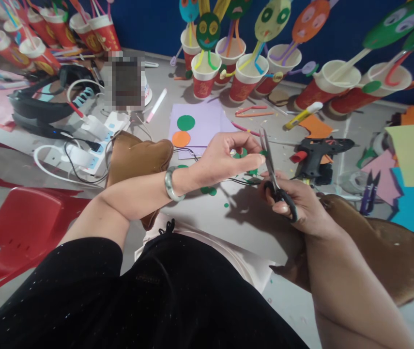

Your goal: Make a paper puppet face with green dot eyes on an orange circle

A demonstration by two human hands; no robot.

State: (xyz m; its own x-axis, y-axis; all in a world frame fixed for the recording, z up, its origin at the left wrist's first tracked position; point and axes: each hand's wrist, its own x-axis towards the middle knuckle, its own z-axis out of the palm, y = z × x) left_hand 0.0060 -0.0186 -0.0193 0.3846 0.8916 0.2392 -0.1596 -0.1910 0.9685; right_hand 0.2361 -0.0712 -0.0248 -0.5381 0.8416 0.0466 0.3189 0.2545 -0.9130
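Note:
Between the thumb and forefinger of my left hand [224,157] is a small green paper piece [264,153]. My right hand [297,201] grips the black handles of the scissors [270,165], whose blades point up and away, right beside the green piece. Beyond my left hand, a green circle [186,122] and an orange circle [181,139] lie on lilac paper [207,116]. Small green scraps [208,190] are scattered on the grey table [207,215] below and around my hands.
Red paper cups [205,77] with decorated figures line the back. A glue gun [315,155], purple scissors [370,192] and coloured paper [413,155] are at the right. Left are a power strip [105,145], a brown cushion [134,160] and a red chair [28,223].

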